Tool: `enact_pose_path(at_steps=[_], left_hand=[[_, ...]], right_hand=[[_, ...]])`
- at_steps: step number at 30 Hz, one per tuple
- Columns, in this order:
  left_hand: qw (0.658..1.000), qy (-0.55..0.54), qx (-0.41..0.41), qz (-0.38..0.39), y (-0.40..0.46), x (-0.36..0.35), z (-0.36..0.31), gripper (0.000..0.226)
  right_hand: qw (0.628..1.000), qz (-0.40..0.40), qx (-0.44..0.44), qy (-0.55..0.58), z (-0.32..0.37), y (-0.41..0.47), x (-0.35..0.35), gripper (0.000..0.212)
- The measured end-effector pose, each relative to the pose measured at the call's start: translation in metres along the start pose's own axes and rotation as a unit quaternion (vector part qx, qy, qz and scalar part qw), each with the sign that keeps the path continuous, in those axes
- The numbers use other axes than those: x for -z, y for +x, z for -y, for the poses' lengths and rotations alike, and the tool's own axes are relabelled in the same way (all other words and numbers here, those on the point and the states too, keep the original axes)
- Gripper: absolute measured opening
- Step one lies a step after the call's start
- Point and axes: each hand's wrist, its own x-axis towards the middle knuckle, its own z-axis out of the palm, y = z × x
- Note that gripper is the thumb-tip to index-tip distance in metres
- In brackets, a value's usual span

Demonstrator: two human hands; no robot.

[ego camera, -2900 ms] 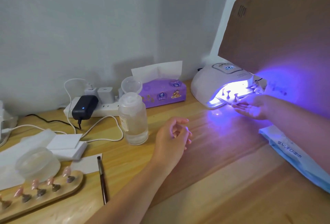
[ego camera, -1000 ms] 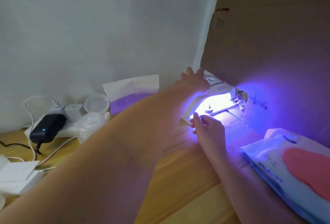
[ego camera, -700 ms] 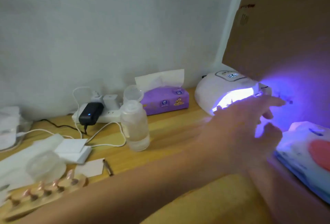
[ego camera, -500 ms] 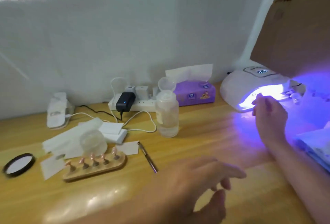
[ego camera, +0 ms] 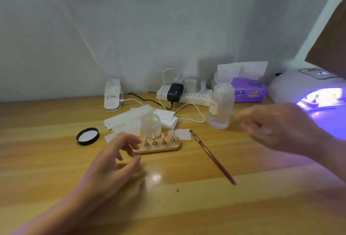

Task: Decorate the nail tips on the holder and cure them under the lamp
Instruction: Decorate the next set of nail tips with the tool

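A wooden holder (ego camera: 162, 148) lies mid-table with several pink nail tips (ego camera: 158, 136) standing on small metal stands. My left hand (ego camera: 114, 161) hovers at the holder's left end, fingers loosely spread, holding nothing. My right hand (ego camera: 280, 129) is blurred in the air left of the white curing lamp (ego camera: 303, 86), fingers relaxed and empty. The lamp glows violet at the right edge. A thin brown brush (ego camera: 213, 158) lies on the table right of the holder.
A clear bottle (ego camera: 221, 108) stands behind the brush. A power strip (ego camera: 187, 96) with cables, a purple tissue box (ego camera: 248, 91), white pads (ego camera: 134, 120), a frosted jar (ego camera: 151, 125) and a black lid (ego camera: 87, 136) sit on the table. A cardboard sheet (ego camera: 331, 45) leans at the right.
The view has swung left from the lamp to the holder. My right hand has come away from the lamp's opening. My left hand has moved down to the holder's left end.
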Motion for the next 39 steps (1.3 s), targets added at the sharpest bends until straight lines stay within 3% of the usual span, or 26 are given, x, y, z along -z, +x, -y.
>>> enact_pose_path(at_steps=[3, 7, 13, 19, 23, 26, 28, 30, 32, 34, 37, 39], left_hand=[[0.999, 0.005, 0.036, -0.038, 0.003, 0.002, 0.012, 0.031], [0.995, 0.044, 0.068, -0.051, 0.010, 0.003, 0.023, 0.043], [0.990, 0.056, 0.127, -0.005, 0.018, 0.003, 0.027, 0.055], [0.982, 0.076, 0.174, -0.001, 0.024, -0.001, 0.025, 0.057], [0.983, 0.074, 0.170, 0.004, 0.024, -0.001, 0.028, 0.053], [0.986, 0.033, 0.164, -0.010, 0.023, 0.001, 0.031, 0.047], [0.986, 0.005, 0.162, -0.021, 0.024, 0.002, 0.034, 0.040], [0.987, -0.007, 0.157, -0.024, 0.024, 0.004, 0.035, 0.029], [0.988, -0.006, 0.152, -0.027, 0.025, 0.004, 0.037, 0.020], [0.989, -0.010, 0.145, -0.030, 0.025, 0.004, 0.038, 0.013], [0.990, -0.016, 0.134, -0.033, 0.026, 0.004, 0.039, 0.010], [0.991, -0.012, 0.129, -0.033, 0.026, 0.005, 0.040, 0.010]], right_hand=[[0.974, 0.108, 0.186, -0.072, 0.011, -0.001, -0.026, 0.016], [0.941, 0.193, 0.253, -0.111, 0.017, 0.004, -0.047, 0.040], [0.903, 0.185, 0.360, -0.143, 0.015, 0.026, -0.058, 0.012], [0.863, 0.237, 0.424, -0.134, 0.016, 0.041, -0.055, 0.022], [0.864, 0.204, 0.437, -0.144, 0.013, 0.049, -0.052, 0.010], [0.915, 0.132, 0.360, -0.124, 0.017, 0.059, -0.046, 0.011], [0.973, 0.058, 0.222, -0.037, 0.028, 0.066, -0.047, 0.020], [0.993, 0.001, 0.056, 0.104, 0.045, 0.072, -0.053, 0.012], [0.957, -0.003, -0.086, 0.276, 0.060, 0.083, -0.061, 0.019], [0.913, -0.003, -0.156, 0.378, 0.070, 0.096, -0.069, 0.034], [0.877, -0.005, -0.227, 0.424, 0.074, 0.114, -0.086, 0.040], [0.880, 0.012, -0.265, 0.395, 0.072, 0.124, -0.099, 0.036]])
